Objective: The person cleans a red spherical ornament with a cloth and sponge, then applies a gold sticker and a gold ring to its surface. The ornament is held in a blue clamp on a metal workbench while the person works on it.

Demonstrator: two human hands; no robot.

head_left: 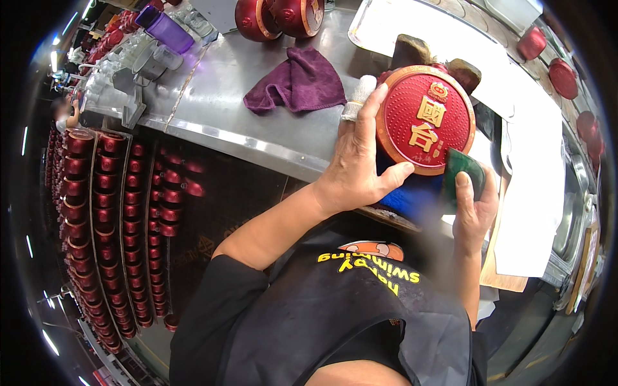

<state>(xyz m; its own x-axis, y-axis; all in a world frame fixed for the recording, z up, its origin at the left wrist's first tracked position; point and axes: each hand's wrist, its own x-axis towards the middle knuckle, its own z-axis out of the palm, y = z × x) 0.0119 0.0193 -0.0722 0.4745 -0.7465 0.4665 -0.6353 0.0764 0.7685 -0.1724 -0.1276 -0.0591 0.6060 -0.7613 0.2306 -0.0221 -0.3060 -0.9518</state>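
Red round lid (425,120) with gold rim and raised gold characters, held at its left edge by left hand (357,168), fingers curled around it, a wrapped finger behind. Right hand (475,207) grips a dark green pad (465,168) touching the lid's lower right edge. Purple cloth (297,82) on steel surface (225,96), left of the hands. 2 red jars (278,16) further up.

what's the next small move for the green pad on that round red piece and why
Probably slide the green pad up along the lower right rim of the round red piece. The right hand presses the pad at that edge, while the left hand grips the piece's left side, steadying it.
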